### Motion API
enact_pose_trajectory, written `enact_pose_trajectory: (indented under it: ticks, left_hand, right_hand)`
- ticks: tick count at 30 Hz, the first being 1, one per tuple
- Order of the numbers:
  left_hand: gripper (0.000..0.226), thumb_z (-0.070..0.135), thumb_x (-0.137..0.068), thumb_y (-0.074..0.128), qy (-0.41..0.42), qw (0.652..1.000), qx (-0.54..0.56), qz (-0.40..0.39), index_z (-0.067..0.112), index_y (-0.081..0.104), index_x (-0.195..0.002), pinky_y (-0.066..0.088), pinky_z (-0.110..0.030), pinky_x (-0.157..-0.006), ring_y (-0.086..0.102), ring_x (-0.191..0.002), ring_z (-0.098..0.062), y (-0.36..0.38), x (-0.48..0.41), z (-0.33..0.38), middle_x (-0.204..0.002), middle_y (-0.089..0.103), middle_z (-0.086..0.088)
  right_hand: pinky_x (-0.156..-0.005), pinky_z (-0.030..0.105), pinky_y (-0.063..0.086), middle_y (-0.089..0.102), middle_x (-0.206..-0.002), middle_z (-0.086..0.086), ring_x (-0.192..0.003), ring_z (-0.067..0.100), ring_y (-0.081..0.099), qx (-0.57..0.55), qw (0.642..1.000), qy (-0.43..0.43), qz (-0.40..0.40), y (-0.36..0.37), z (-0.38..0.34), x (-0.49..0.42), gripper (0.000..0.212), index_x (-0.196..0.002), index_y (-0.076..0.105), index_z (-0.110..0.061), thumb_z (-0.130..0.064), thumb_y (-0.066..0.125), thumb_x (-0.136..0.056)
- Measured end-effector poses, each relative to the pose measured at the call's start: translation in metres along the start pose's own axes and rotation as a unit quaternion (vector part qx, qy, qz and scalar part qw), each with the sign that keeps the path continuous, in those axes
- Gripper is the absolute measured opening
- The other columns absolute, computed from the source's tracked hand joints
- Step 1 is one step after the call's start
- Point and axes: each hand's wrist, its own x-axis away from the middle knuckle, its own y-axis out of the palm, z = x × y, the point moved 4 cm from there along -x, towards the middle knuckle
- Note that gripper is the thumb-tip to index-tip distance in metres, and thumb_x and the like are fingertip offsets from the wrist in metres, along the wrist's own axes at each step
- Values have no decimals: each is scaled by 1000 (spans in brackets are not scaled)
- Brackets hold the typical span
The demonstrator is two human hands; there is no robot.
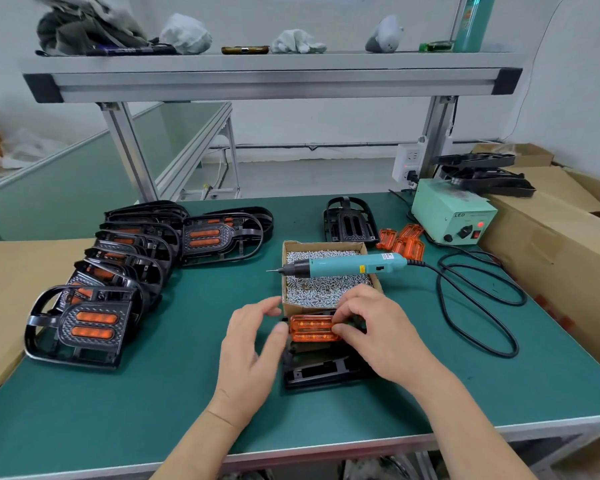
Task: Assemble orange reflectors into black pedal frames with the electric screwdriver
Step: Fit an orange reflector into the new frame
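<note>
Near the front edge of the counter (153,393), the right hand (378,334) pinches the orange reflector (310,328) by its right end over the black pedal frame (323,370). The left hand (253,344) touches the left end with its thumb, fingers loosely spread. Pressed unevenly, the reflector could seat crooked, misaligning the screw holes.

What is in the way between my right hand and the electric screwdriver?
Nothing visible blocks it. The electric screwdriver lies across the open screw box, just beyond the right hand, which pinches the orange reflector.
</note>
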Motion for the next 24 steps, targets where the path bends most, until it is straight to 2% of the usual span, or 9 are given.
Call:
enact_pose_trajectory:
  ticks: [3, 6, 8, 11, 21, 24]
  left_hand:
    - [22, 23, -91, 51, -65, 996, 38, 40, 25, 67, -107, 44, -25, -96, 59, -109, -13, -4, -2, -9, -106, 66, 11]
    - [17, 13, -88, 58, -39, 998, -26, 44, 20, 69, -98, 44, -24, -94, 59, -104, -9, -3, -3, -7, -101, 67, 11]
    - [13, 12, -83, 64, -10, 997, -61, 39, 20, 71, -90, 42, -17, -91, 59, -100, -10, -2, -4, -5, -96, 66, 11]
    - [22, 0, -79, 76, -24, 997, -67, 19, 22, 74, -82, 37, -10, -91, 58, -101, -10, -1, -5, -6, -94, 65, 12]
    - [23, 5, -77, 79, -43, 997, -65, -21, 27, 75, -71, 31, -5, -90, 51, -107, -6, 4, -6, -9, -96, 63, 15]
    - [28, 7, -77, 80, -42, 997, -62, -35, 33, 73, -69, 32, -10, -93, 49, -110, -5, 6, -6, -12, -99, 63, 16]
  right_hand:
    - [-100, 23, 36, 56, -105, -18, -109, 6, 45, 35, 999, 0, -13, 1, 0, 0, 4, -88, 75, -21, -25, 77, -88]
    - [-101, 28, 37, 55, -105, -16, -108, 9, 42, 61, 998, 4, -25, 3, -1, -1, 6, -89, 76, -21, -26, 76, -89]
    - [-99, 29, 38, 55, -104, -16, -107, 10, 42, 68, 997, 10, -29, 5, -1, -1, 6, -89, 77, -21, -27, 75, -89]
    - [-98, 30, 39, 54, -103, -16, -106, 10, 41, 67, 997, 19, -33, 6, 0, -2, 5, -89, 76, -22, -27, 75, -90]
    - [-92, 27, 39, 51, -100, -16, -105, 9, 38, 80, 993, 40, -75, 11, -1, -4, 6, -86, 74, -27, -31, 75, -89]
    - [-93, 28, 39, 50, -102, -15, -106, 11, 37, 87, 992, 42, -82, 12, -2, -3, 6, -88, 76, -25, -31, 75, -89]
